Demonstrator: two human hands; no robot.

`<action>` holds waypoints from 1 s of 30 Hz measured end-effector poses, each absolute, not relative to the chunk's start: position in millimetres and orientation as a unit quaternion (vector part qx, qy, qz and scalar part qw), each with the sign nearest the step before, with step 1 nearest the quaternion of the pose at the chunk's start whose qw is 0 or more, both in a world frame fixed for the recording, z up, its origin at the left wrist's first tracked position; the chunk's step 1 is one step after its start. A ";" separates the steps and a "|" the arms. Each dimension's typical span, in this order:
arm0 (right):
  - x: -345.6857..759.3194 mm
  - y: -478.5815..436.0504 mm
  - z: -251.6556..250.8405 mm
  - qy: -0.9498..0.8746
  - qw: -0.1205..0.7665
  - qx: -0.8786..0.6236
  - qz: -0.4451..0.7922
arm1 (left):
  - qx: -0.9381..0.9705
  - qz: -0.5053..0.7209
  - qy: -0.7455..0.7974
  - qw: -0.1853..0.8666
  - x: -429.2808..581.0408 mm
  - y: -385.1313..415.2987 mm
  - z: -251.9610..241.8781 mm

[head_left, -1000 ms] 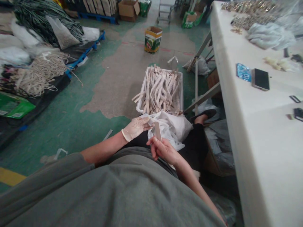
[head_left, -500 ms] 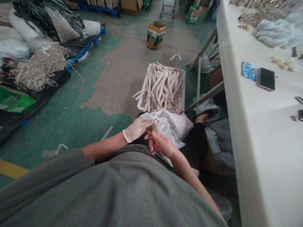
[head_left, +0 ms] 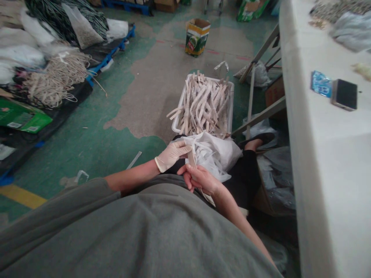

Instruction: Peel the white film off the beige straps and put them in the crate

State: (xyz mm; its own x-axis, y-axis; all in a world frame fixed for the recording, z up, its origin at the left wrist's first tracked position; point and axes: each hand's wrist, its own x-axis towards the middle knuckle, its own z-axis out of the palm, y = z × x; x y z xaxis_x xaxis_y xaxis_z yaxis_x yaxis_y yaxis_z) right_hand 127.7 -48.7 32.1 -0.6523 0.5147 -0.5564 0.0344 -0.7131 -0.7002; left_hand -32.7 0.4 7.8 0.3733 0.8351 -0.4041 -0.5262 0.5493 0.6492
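No legible text. Yellow-green carton [head_left: 197, 37] on the floor [head_left: 156, 81]: printed, too blurred to read. Green box [head_left: 27, 117], left: white label patches [head_left: 14, 124], unreadable. Blue packet [head_left: 321, 83] on worktop [head_left: 333, 154]: print illegible.

A tangle of cream cord [head_left: 56, 83] is heaped on a blue-edged pallet [head_left: 118, 48] at the left, with dark green cords [head_left: 91, 15] piled behind it and a green box [head_left: 26, 116] set in front. Farther off, a yellow-and-green carton [head_left: 197, 37] is stood on the floor [head_left: 147, 81]. On the counter [head_left: 333, 162] at the right, a blue packet [head_left: 321, 83] is laid beside a dark rectangular object [head_left: 344, 94]; behind them, small metallic-looking pieces [head_left: 333, 9] are spread near crumpled plastic [head_left: 353, 31].
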 end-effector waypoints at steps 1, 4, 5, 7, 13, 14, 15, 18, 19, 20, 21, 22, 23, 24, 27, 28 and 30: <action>127.9 -49.2 31.7 -0.347 0.144 -0.391 0.841 | 0.190 0.419 0.360 0.812 -31.3 -0.4 5.4; 130.1 -49.8 31.3 -0.334 0.146 -0.387 0.847 | 0.161 0.393 0.372 0.825 -29.3 -5.9 0.5; 130.8 -49.3 31.2 -0.328 0.148 -0.385 0.850 | 0.171 0.371 0.374 0.833 -29.3 -8.9 -0.2; 130.8 -47.2 31.3 -0.319 0.150 -0.381 0.855 | 0.200 0.325 0.360 0.851 -29.3 -15.3 -0.5; 124.9 -44.0 33.0 -0.406 0.162 -0.424 0.793 | 0.179 0.370 0.383 0.827 -30.5 -10.1 -3.8; 126.4 -46.5 34.0 -0.429 0.159 -0.447 0.768 | 0.148 0.398 0.400 0.812 -33.9 -3.6 -6.0; 129.3 -50.2 35.2 -0.450 0.154 -0.470 0.744 | 0.112 0.428 0.418 0.794 -38.9 3.7 -8.5; 143.4 -63.1 38.2 -0.500 0.120 -0.515 0.686 | 0.030 0.491 0.466 0.736 -60.1 22.4 -16.5; 147.4 -66.1 38.6 -0.508 0.107 -0.525 0.674 | 0.016 0.499 0.476 0.724 -66.3 24.7 -18.8; 149.6 -67.5 38.7 -0.511 0.096 -0.534 0.667 | 0.009 0.501 0.481 0.720 -70.3 24.1 -20.5; 149.6 -67.0 38.6 -0.508 0.087 -0.545 0.662 | 0.009 0.497 0.480 0.723 -71.5 20.6 -21.6; 147.1 -64.3 38.2 -0.503 0.082 -0.554 0.658 | 0.014 0.489 0.476 0.731 -69.8 14.6 -22.1; 142.6 -59.7 37.8 -0.498 0.079 -0.561 0.657 | 0.024 0.477 0.469 0.743 -65.5 6.9 -22.0; 136.9 -53.8 37.6 -0.496 0.079 -0.563 0.656 | 0.038 0.465 0.459 0.756 -59.6 -1.5 -21.4; 123.2 -37.2 39.3 -0.514 0.085 -0.546 0.656 | 0.062 0.446 0.419 0.788 -44.8 -18.8 -20.3; 122.7 -35.1 40.8 -0.526 0.085 -0.536 0.655 | 0.055 0.451 0.413 0.789 -44.4 -19.2 -20.9; 129.4 -37.0 43.9 -0.559 0.070 -0.526 0.637 | 0.017 0.475 0.429 0.768 -52.4 -13.0 -23.9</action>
State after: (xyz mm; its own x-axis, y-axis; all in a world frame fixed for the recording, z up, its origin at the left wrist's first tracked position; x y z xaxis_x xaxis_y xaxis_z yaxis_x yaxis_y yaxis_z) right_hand 129.4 -37.0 43.9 -0.4365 0.6781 -0.5913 0.4994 -0.3641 -0.7861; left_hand -52.4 -13.0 -23.9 0.1805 0.7438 -0.6436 -0.7148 0.5487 0.4336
